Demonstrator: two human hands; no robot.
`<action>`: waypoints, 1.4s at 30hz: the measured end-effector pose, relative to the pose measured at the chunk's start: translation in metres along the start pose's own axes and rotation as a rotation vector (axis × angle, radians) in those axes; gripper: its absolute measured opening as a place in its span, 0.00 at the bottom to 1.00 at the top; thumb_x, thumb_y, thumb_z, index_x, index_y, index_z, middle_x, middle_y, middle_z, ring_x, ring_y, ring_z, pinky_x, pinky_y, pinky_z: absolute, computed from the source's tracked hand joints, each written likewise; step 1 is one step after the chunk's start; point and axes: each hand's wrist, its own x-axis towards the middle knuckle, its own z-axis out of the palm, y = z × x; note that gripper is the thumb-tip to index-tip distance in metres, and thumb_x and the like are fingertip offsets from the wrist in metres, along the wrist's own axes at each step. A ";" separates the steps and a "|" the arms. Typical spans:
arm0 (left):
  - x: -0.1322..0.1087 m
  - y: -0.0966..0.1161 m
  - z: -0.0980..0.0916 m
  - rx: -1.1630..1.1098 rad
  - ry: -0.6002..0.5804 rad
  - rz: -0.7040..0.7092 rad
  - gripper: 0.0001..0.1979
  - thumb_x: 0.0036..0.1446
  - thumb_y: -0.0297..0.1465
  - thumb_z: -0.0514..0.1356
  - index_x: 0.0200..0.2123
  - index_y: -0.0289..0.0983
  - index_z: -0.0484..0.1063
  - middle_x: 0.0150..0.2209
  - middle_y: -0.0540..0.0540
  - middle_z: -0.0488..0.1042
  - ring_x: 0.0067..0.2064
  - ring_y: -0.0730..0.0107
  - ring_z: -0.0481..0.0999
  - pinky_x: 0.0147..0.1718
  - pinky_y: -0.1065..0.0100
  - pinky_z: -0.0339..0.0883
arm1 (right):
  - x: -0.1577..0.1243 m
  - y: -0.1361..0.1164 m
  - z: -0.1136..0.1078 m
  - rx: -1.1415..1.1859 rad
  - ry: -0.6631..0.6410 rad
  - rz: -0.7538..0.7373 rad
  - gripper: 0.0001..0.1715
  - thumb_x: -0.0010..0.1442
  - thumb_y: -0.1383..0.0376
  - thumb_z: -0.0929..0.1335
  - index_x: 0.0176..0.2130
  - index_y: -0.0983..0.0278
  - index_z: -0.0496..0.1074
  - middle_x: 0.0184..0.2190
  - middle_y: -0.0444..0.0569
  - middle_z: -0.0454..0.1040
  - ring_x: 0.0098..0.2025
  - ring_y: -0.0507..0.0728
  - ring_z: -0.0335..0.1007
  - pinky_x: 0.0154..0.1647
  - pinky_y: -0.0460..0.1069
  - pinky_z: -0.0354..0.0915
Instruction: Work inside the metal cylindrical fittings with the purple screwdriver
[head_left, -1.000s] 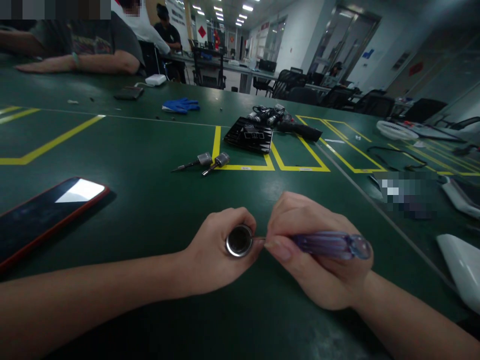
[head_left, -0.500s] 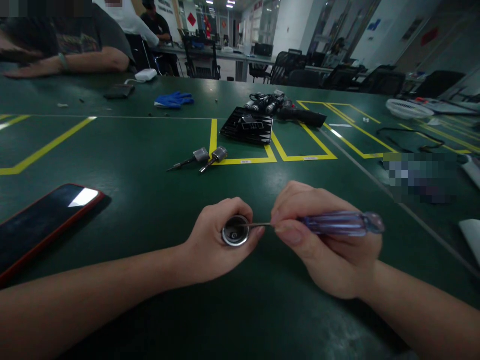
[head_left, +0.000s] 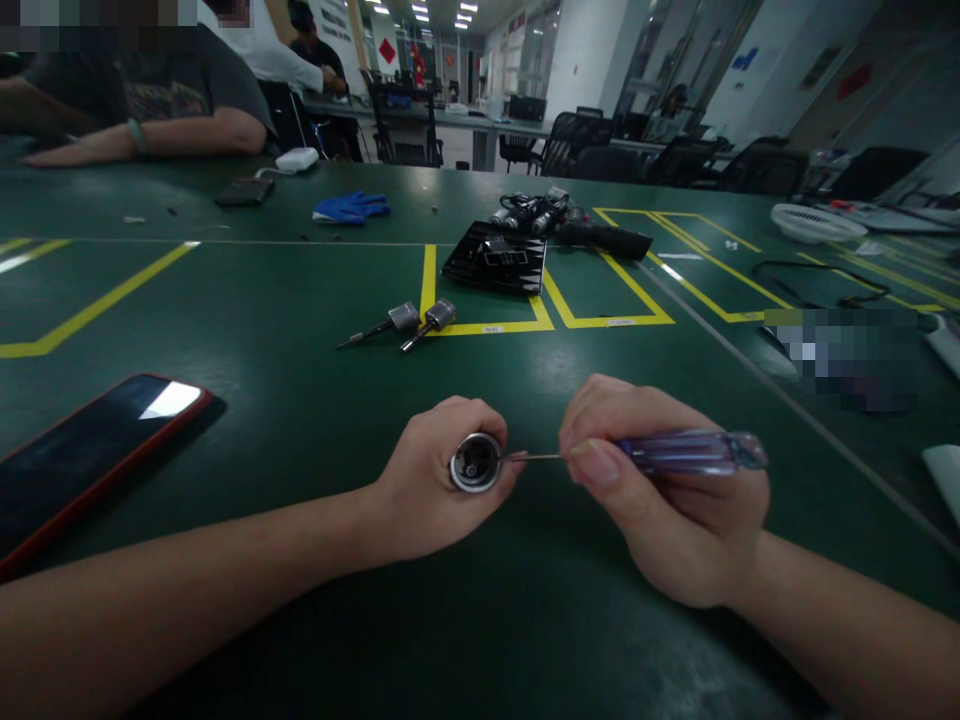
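Observation:
My left hand [head_left: 442,480] is wrapped round a metal cylinder [head_left: 477,463], its open, hollow end facing me; the rest of it is hidden in the palm. In my right hand [head_left: 667,490] is a screwdriver [head_left: 686,453] with a clear purple handle and a thin shaft pointing left. The shaft's tip lies at the cylinder's right rim, by my left fingertips; I cannot tell whether it touches the rim. Beyond the hands, two small metal parts with thin shafts [head_left: 403,317] [head_left: 439,314] lie side by side on the green table.
A phone [head_left: 90,450] lies at left. Farther back are a blue glove [head_left: 350,208], a black packet [head_left: 496,260] and a heap of black metal parts [head_left: 536,210]. Yellow tape [head_left: 622,321] marks the table. A person's forearm [head_left: 187,137] rests at the far left edge.
My right hand has moved slightly right with the screwdriver. Its tip has come out of the cylinder's opening to the rim. The left hand keeps its hold.

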 end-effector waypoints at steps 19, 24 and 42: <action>0.001 0.000 0.001 -0.019 0.000 -0.024 0.05 0.51 0.30 0.58 0.27 0.36 0.64 0.24 0.53 0.69 0.25 0.76 0.68 0.23 0.73 0.60 | -0.005 0.002 0.001 0.026 0.000 0.062 0.06 0.56 0.73 0.67 0.36 0.64 0.72 0.27 0.45 0.72 0.30 0.52 0.68 0.30 0.50 0.65; 0.001 0.001 0.000 -0.037 -0.024 -0.047 0.06 0.51 0.31 0.58 0.26 0.37 0.64 0.24 0.52 0.69 0.25 0.76 0.68 0.23 0.73 0.60 | -0.004 -0.001 0.001 0.013 -0.009 0.072 0.06 0.56 0.72 0.67 0.35 0.62 0.72 0.27 0.44 0.72 0.29 0.52 0.68 0.29 0.51 0.66; 0.001 0.002 0.001 -0.055 -0.030 -0.099 0.07 0.50 0.29 0.60 0.25 0.37 0.63 0.23 0.52 0.69 0.25 0.75 0.68 0.23 0.73 0.61 | -0.003 0.011 0.009 0.302 0.182 0.443 0.05 0.58 0.64 0.68 0.30 0.62 0.71 0.22 0.41 0.69 0.24 0.48 0.65 0.22 0.43 0.64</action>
